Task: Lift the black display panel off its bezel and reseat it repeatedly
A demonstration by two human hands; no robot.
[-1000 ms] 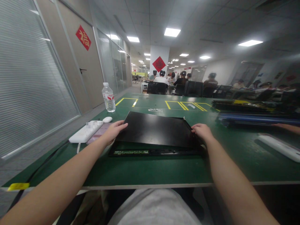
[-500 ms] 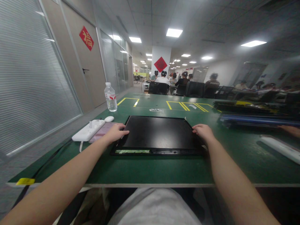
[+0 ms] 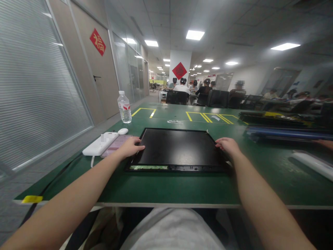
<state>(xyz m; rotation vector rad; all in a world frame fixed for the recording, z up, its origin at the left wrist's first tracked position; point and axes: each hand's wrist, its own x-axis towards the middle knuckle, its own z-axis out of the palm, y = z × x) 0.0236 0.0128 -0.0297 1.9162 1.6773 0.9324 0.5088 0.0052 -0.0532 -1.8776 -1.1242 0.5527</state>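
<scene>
Black panel [image 3: 179, 147] lies flat in front of you, inside a thin black frame [image 3: 177, 129], with a green circuit strip [image 3: 148, 167] exposed along the near edge. Likely light for its spread, stiff, smooth enough to slip, and fragile: bending or pressing mid-face could crack it. Best hold is opposite side edges, palms off the glossy face, fingers clear of the strip. Your left hand [image 3: 130, 147] is at the left edge, thumb over the border, a moderate gap between thumb and fingers; can't tell if it grips. Your right hand [image 3: 229, 145] is at the right edge, thumb and fingers drawn narrow; grip there can't be confirmed either. All this sits on the green table [image 3: 166, 191]. To your left: white power strip [image 3: 96, 146], pinkish flat item [image 3: 114, 147], rounded white object [image 3: 123, 131], water bottle [image 3: 125, 107] farther back. To your right: blurry blue bundle [image 3: 275, 133], long white object [image 3: 309, 161], someone else's hand [image 3: 326, 143] at the picture's edge.
</scene>
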